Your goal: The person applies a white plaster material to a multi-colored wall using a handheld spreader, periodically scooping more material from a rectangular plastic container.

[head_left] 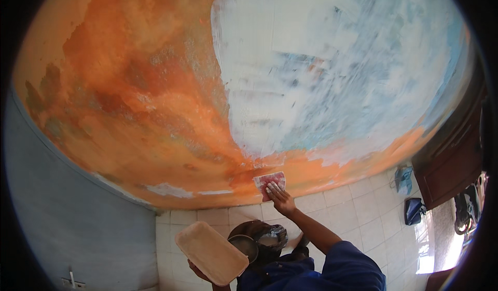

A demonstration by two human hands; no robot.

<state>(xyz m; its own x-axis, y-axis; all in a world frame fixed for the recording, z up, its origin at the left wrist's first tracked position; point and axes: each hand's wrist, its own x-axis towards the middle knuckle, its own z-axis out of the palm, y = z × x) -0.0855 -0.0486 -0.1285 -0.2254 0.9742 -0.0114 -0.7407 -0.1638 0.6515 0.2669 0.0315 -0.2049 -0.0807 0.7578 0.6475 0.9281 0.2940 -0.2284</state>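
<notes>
My right hand point(280, 199) reaches out to the lower part of the wall. Its fingers lie over a flat red rectangular spreader point(270, 180) smeared with white, whose far edge is at or close to the orange surface. My left hand point(199, 272) grips a shallow rectangular tan tray point(212, 252) by its left side, low and close to my body; most of those fingers are hidden beneath it. The wall point(140, 104) is patchy orange on the left. A broad coat of white filler point(311, 68) covers its right part, with bluish streaks showing through.
Between my feet and the wall stand a dark round container point(244, 247) and a black bag-lined container point(271, 236) with greyish stuff inside. A grey wall point(67, 203) meets the orange one at left. Right, a dark blue bag point(414, 211) lies on pale floor tiles point(337, 216) near a brown door point(451, 161).
</notes>
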